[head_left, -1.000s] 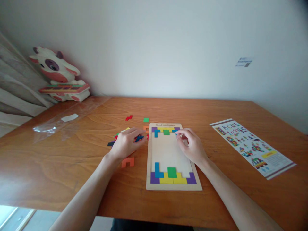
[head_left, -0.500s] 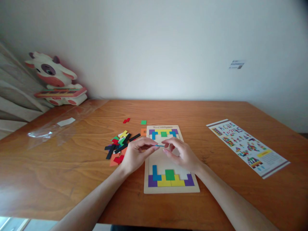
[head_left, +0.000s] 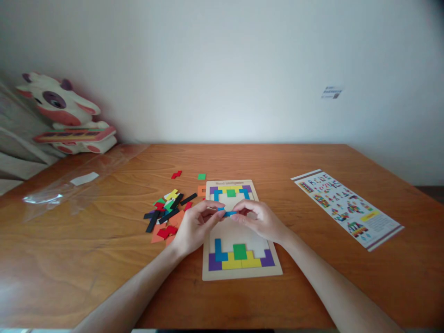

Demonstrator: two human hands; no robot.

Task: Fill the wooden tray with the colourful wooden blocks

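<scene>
A blue puzzle piece [head_left: 228, 214] is held between both hands above the middle of the puzzle board [head_left: 242, 274]. My left hand [head_left: 198, 225] pinches its left end between thumb and fingers. My right hand [head_left: 262, 221] grips the other end the same way, and the fingertips partly cover the piece. On the board, purple, yellow, green and blue pieces lie along the top and bottom. Near the bottom a blue L-shaped piece [head_left: 219, 252] stands left of a green square [head_left: 240, 252]. A purple piece [head_left: 268, 259] fills the lower right corner.
Left of the board lies a heap of loose pieces, with black strips [head_left: 169, 216] and red ones [head_left: 167, 232]. A red piece [head_left: 176, 175] and a green square [head_left: 201, 176] lie behind it. A printed sheet [head_left: 348, 210] is on the right; plastic wrap [head_left: 83, 180] and a cow toy [head_left: 69, 115] are left.
My right hand has closed on the blue piece, which was edge-on in my left fingers and now shows its flat side. The view has shifted slightly right.
</scene>
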